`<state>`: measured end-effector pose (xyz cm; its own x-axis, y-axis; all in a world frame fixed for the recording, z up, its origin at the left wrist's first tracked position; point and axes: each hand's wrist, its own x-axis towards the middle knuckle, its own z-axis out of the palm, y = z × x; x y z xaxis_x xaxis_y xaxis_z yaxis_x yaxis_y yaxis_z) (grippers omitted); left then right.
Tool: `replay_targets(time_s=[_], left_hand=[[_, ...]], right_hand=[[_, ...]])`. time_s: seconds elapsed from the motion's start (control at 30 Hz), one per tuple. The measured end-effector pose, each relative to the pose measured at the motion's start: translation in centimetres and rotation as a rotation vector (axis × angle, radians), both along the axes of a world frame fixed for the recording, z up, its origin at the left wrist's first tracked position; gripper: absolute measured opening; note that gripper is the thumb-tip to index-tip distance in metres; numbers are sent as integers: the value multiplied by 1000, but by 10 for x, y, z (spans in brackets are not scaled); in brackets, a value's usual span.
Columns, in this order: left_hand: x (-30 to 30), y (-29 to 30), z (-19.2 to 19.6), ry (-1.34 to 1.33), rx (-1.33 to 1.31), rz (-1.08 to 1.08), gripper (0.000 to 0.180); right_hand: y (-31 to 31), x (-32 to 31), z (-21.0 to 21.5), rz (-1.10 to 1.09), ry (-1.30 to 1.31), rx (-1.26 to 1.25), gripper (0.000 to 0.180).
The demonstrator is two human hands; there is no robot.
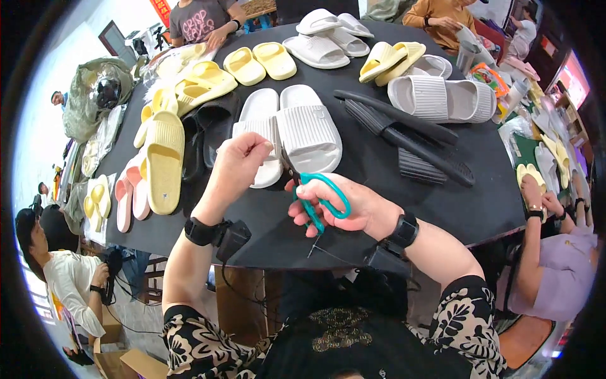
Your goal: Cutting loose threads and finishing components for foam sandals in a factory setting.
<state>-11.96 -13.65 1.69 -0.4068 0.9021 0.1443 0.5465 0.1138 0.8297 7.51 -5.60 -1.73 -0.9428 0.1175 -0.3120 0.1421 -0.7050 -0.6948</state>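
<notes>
Right hand (356,205) gripping teal-handled metal scissors (309,178), long axis slanted, blades (290,165) aimed away-left; left hand (237,163) apart, pinched closed, can't see on what

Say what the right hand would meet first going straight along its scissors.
Probably the pair of white slippers just ahead of the scissors; the left hand is close beside that line, and depth is unclear.

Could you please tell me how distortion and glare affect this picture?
In the head view, fisheye distortion tilts the white-sleeved person at far left; the wall there looks washed out; the teal-handled scissors look fairly sharp.
</notes>
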Motion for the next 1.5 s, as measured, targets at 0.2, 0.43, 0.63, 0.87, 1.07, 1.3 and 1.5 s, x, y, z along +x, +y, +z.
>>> replay_targets(time_s=[0.2, 0.43, 0.63, 0.87, 1.07, 1.3, 1.5], left_hand=[[1, -4, -12, -26, -13, -38, 15], [7, -54, -2, 43, -38, 39, 13], [2, -148, -7, 24, -212, 16, 7], [-17, -309, -52, -132, -567, 220, 10], [-22, -313, -72, 298, -840, -150, 33], [-21, -133, 36, 245, -328, -148, 26], [-50, 18, 39, 673, -146, -416, 43]], right_hand=[[5, -8, -5, -111, 19, 41, 30], [5, -3, -3, -172, 66, 138, 21], [18, 7, -9, -245, 57, 142, 21], [22, -3, -4, -335, 98, 125, 21], [23, 2, 0, -349, 116, 35, 16], [18, 5, -8, -331, 171, 46, 21], [21, 9, -8, -370, 193, 50, 18]])
